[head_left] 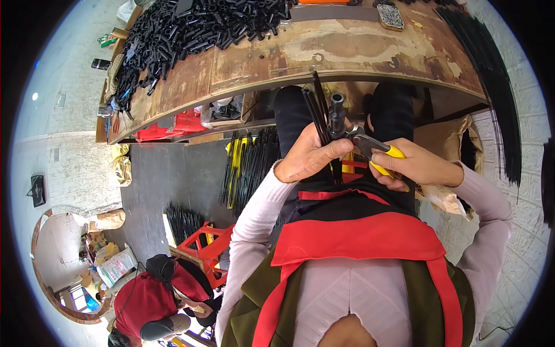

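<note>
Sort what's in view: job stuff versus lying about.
Likely in the job:
- left hand: black rods, black tubular piece
- right hand: yellow-handled pliers
- similar black parts on bench

Apparently just lying about:
- red material under bench
- crumpled yellow wrapping

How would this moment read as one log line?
left-hand grip: black rods, black tubular part; right-hand grip: yellow-handled pliers; bench: heaped black parts

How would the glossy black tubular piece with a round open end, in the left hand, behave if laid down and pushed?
That black tubular piece would probably roll, having rounded sides. It seems stiff, standing straight in the left hand. Perhaps it's light, gripped alongside slim black rods.
</note>
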A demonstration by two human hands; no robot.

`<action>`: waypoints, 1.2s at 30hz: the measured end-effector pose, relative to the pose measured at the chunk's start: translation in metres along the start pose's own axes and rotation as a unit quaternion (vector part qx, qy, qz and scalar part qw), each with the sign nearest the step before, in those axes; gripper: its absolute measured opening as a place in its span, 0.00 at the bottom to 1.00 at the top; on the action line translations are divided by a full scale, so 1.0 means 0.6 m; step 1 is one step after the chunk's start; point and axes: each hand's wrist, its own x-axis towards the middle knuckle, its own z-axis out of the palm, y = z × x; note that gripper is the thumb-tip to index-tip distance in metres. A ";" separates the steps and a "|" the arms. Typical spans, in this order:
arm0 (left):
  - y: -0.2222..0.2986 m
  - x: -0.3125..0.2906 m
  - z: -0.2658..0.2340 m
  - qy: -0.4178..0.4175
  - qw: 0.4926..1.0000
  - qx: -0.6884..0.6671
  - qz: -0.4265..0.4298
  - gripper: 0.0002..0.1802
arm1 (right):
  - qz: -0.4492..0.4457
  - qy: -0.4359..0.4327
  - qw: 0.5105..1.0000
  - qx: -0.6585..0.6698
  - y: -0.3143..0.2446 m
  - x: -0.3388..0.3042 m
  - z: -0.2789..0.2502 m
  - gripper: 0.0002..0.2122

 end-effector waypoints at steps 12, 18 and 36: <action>-0.013 0.020 -0.010 0.148 0.989 0.027 0.000 0.22 | -0.324 0.350 0.751 -0.456 -0.015 0.010 -0.132 0.12; -0.032 0.067 -0.019 0.138 0.990 0.015 0.013 0.24 | -0.166 0.497 0.686 -0.506 -0.067 0.057 -0.359 0.11; -0.027 0.058 -0.008 0.148 0.989 -0.013 0.003 0.23 | -0.158 0.404 0.876 -0.212 -0.118 0.110 -0.485 0.10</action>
